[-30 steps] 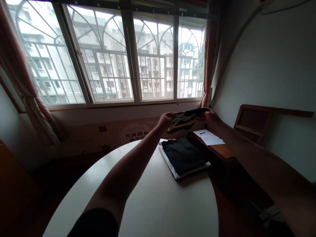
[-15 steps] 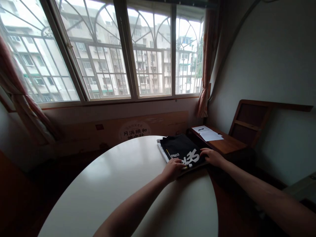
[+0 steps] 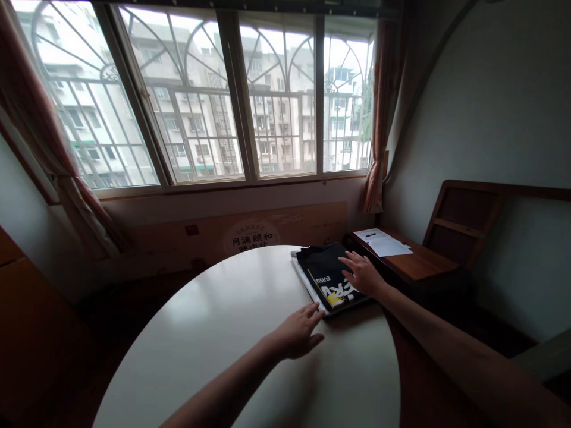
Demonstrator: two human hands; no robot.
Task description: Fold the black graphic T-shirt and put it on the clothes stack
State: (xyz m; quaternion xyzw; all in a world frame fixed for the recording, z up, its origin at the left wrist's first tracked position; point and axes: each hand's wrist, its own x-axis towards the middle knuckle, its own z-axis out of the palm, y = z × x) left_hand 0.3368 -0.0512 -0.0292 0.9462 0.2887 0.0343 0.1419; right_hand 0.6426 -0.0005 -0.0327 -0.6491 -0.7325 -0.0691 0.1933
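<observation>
A folded black garment (image 3: 322, 261) with white lettering and a yellow mark lies on top of a white folded piece of cloth (image 3: 300, 268), near the far right edge of the round white table (image 3: 200, 333). Above the black garment's right part is my right hand (image 3: 362, 273), fingers spread; whether it touches the fabric I cannot tell. My left hand (image 3: 300, 330) is by the near left corner of the stack, fingers stretched out and thumb apart, with nothing in it. Its fingertips reach the stack's edge.
Beyond the table on the right stands a low wooden table (image 3: 428, 261) bearing white papers (image 3: 388, 245). A printed cardboard panel (image 3: 303, 223) leans under the barred windows. Curtains (image 3: 375, 184) hang at both sides.
My left hand has left the garment's front and moved left and nearer to me, opening. The right hand has shifted from the right edge over the garment. The view has turned slightly left.
</observation>
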